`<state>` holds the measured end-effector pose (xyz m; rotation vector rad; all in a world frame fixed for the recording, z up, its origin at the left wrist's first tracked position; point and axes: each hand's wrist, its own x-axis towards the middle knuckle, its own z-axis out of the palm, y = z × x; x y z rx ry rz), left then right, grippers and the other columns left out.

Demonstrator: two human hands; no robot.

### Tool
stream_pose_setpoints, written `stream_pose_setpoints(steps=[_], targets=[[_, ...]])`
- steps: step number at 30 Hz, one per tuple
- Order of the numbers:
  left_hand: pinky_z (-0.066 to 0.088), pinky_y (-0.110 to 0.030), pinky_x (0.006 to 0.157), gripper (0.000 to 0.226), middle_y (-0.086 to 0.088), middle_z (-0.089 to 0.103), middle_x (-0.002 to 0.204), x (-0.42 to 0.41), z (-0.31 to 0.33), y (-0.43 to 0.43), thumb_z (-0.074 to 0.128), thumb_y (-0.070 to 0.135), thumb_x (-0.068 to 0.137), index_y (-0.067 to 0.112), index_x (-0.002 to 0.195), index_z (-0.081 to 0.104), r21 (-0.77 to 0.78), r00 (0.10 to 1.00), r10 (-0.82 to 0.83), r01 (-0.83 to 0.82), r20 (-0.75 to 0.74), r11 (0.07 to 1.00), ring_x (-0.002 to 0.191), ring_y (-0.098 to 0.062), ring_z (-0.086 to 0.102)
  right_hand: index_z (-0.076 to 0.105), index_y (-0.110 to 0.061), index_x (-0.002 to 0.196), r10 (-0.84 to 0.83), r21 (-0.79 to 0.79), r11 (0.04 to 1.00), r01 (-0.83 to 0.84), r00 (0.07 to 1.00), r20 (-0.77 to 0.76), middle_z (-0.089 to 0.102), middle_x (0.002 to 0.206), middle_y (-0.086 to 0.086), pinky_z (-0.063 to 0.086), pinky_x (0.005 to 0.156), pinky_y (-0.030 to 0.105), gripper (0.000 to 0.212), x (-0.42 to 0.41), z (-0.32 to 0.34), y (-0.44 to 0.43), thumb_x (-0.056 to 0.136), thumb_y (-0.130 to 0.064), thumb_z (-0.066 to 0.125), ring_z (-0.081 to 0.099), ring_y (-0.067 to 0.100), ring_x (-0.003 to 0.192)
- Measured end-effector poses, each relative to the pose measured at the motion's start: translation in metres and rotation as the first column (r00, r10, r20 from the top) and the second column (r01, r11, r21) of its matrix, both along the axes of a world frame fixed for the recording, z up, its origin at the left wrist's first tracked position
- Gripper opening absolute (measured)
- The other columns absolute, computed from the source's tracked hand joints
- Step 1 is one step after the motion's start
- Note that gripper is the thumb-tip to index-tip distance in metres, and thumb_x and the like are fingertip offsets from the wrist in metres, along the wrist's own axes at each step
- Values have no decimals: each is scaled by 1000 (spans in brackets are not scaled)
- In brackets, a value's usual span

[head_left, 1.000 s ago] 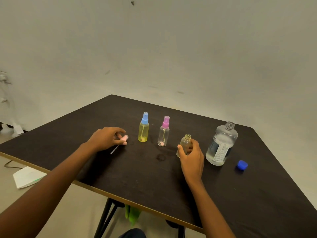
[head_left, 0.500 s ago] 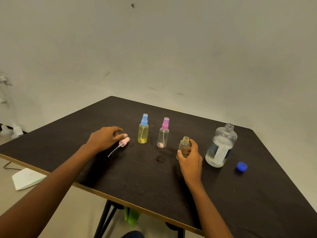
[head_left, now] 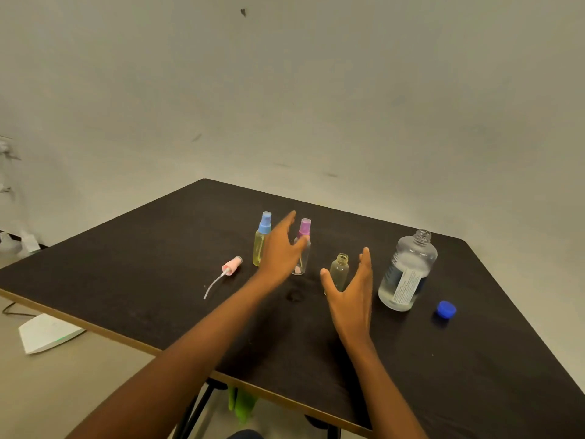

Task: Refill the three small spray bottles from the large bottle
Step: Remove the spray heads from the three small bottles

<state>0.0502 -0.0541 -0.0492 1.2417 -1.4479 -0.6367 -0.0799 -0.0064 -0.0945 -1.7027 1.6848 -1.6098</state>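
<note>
Three small spray bottles stand in a row on the dark table [head_left: 126, 248]. The yellow bottle with a blue sprayer [head_left: 260, 239] is leftmost, then a clear bottle with a purple sprayer [head_left: 303, 248]. The third small bottle [head_left: 339, 270] is uncapped; its pink sprayer head with tube [head_left: 229, 269] lies on the table to the left. The large clear bottle [head_left: 408, 270] stands open at the right, its blue cap [head_left: 446, 309] beside it. My left hand [head_left: 280, 248] hovers open between the blue and purple bottles. My right hand [head_left: 351, 296] is open just in front of the uncapped bottle.
A grey wall rises close behind the table. The table's front edge runs diagonally from left to lower right. A white flat device [head_left: 47, 332] lies on the floor at the left, and something green [head_left: 242, 403] shows under the table.
My left hand let go of the pink sprayer head and moved right toward the purple-capped bottle. My right hand released the uncapped bottle and opened.
</note>
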Motion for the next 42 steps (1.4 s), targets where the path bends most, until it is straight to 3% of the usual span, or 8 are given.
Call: stream_pose_setpoints(steps=[6, 10, 13, 21, 27, 31, 38, 42], targets=[[45, -29, 96, 51, -12, 57, 130, -10, -12, -8, 61, 9, 88, 7, 136, 44, 30, 1000, 21, -22, 21, 999, 118, -23, 55, 12, -21, 146, -12, -82, 997, 3, 993, -115, 23, 151, 1, 22, 105, 22, 86, 1, 0, 2, 81, -34, 66, 23, 14, 138], [47, -10, 76, 39, -5, 64, 110, -3, 0, 15, 64, 10, 86, 5, 124, 55, -39, 992, 58, -63, -115, 997, 96, -12, 59, 28, -13, 141, -177, -231, 965, 124, 957, -229, 38, 141, 11, 30, 103, 32, 74, 3, 6, 5, 80, -46, 54, 35, 23, 129], [53, -21, 83, 32, 2, 61, 104, 4, 4, 36, 68, 16, 83, 13, 113, 59, -32, 963, 44, -54, -264, 998, 97, -12, 59, 45, -12, 126, -337, -399, 894, 203, 892, -302, 50, 121, 14, 37, 87, 32, 56, 6, 11, 10, 80, -43, 50, 43, 24, 108], [57, -33, 80, 34, -9, 67, 109, 9, -5, 74, 67, 24, 84, 13, 115, 57, 100, 805, -70, 159, -589, 982, 97, -22, 68, 48, -11, 120, -55, -345, 926, -154, 849, -525, 64, 97, 6, 51, 58, 23, 49, 26, 6, 22, 80, -41, 49, 61, 14, 78], [52, -29, 88, 22, -3, 68, 113, 11, 2, 74, 46, 26, 95, 20, 105, 65, 98, 763, -242, 370, -599, 924, 106, -18, 64, 50, -21, 117, 262, -120, 949, -291, 942, -209, 60, 91, -12, 50, 64, 20, 33, 29, 8, 28, 89, -39, 54, 61, 6, 72], [53, -27, 87, 22, -2, 70, 110, 10, 6, 72, 51, 25, 92, 16, 105, 67, 64, 772, -282, 384, -569, 921, 105, -15, 65, 50, -25, 104, 324, -97, 941, -324, 946, -10, 64, 88, -2, 50, 64, 18, 16, 31, 9, 25, 89, -27, 57, 62, 8, 76], [50, -7, 59, 23, 1, 72, 97, -3, 10, 69, 62, 23, 86, 10, 103, 69, 106, 819, -163, 263, -551, 959, 82, 2, 67, 46, -27, 105, 293, -70, 954, -291, 956, 17, 59, 91, -1, 53, 67, 28, 14, 30, 8, 25, 92, -28, 52, 61, 14, 80], [49, -11, 58, 18, -5, 72, 98, -5, 11, 68, 69, 24, 81, 13, 95, 70, 133, 834, -99, 202, -543, 970, 86, -7, 67, 44, -26, 113, 250, -80, 964, -254, 967, -58, 60, 99, 1, 56, 68, 33, 24, 28, 5, 24, 91, -32, 52, 63, 12, 83]])
